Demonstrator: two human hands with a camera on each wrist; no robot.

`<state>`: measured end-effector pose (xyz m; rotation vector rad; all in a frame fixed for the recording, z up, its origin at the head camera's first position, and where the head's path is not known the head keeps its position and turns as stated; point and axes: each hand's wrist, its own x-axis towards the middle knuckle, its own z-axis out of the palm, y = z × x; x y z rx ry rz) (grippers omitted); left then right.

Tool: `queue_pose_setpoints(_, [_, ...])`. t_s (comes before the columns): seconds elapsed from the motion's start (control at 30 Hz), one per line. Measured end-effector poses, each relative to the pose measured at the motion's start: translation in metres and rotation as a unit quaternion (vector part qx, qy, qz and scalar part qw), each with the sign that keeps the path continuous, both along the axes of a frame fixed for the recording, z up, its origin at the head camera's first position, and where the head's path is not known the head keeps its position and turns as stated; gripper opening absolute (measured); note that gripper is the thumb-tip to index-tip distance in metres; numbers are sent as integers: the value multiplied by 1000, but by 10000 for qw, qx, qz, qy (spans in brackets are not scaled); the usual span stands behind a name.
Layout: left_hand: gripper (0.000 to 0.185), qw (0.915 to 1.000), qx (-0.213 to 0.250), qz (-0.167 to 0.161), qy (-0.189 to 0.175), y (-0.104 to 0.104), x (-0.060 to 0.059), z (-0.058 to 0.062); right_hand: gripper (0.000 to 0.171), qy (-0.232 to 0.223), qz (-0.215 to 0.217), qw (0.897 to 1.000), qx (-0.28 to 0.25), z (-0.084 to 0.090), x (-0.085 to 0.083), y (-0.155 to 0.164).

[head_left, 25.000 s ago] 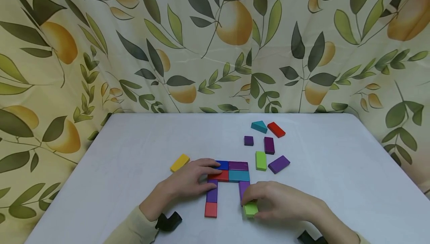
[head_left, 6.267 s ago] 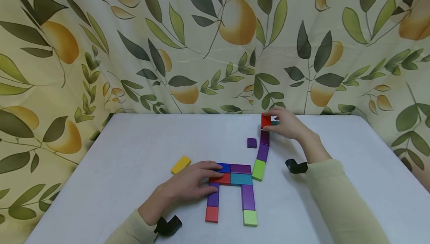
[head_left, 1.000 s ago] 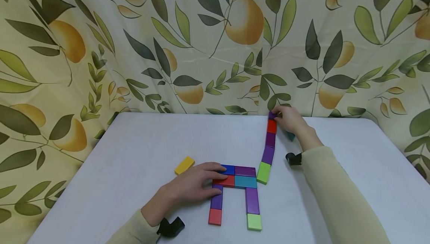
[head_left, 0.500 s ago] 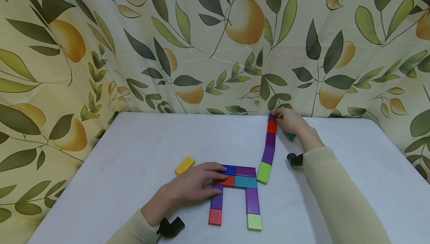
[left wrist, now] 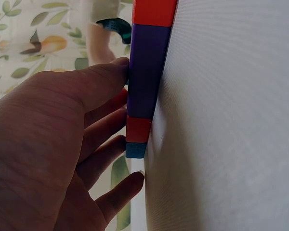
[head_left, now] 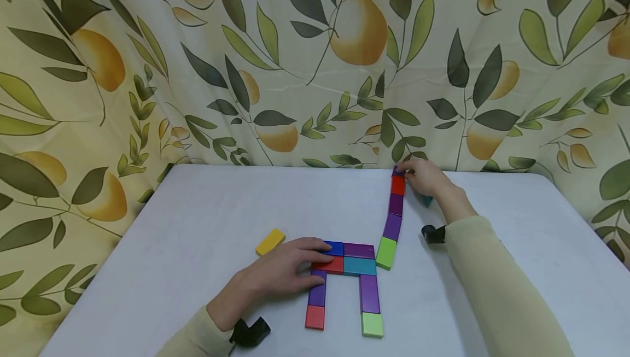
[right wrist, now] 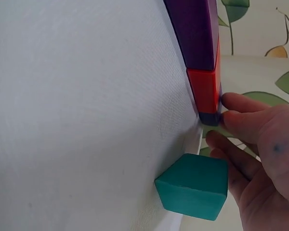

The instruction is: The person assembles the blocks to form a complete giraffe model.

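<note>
Rectangular blocks lie flat on the white table. My left hand (head_left: 280,272) rests on their left part, fingertips on a blue block (head_left: 336,247) and a red block (head_left: 336,265), thumb at a purple block (head_left: 318,294). A purple block (head_left: 359,250) and a teal block (head_left: 360,266) continue that body, with two legs below. From its right corner a bent row runs away: light-green block (head_left: 386,252), purple blocks, red block (head_left: 398,185), small purple cube (head_left: 396,171). My right hand (head_left: 427,177) pinches that cube at the far end, fingertips at its top.
A teal triangular block (right wrist: 195,187) stands beside the row, partly behind my right hand in the head view. A loose yellow block (head_left: 270,241) lies left of the body. The table's back edge (head_left: 275,166) meets a patterned curtain (head_left: 295,72) close behind the cube.
My right hand has gone from the green leg block to the far end. Formerly scattered blocks now form the row, the red block then the cube last. My left hand has stayed put.
</note>
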<state>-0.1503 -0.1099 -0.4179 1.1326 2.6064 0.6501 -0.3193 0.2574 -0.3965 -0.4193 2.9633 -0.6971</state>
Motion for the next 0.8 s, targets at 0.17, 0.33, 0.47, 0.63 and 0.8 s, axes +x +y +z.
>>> queue_pose_setpoints(0.17, [44, 10000, -25, 8, 15, 0, 0, 0, 35, 8, 54, 10000, 30, 0, 1, 0])
queue_pose_setpoints(0.33, [44, 10000, -21, 0, 29, 0, 0, 0, 40, 121, 388, 9988, 263, 0, 0, 0])
queue_pose_setpoints(0.47, [45, 10000, -5, -6, 6, 0, 0, 0, 40, 112, 434, 9982, 401, 1, 1, 1])
queue_pose_setpoints(0.63, [44, 10000, -9, -21, 57, 0, 1, 0, 41, 52, 356, 9986, 384, 1, 2, 2])
queue_pose_setpoints(0.8, [44, 9999, -25, -9, 117, 0, 1, -1, 40, 29, 318, 9988, 366, 0, 4, 1])
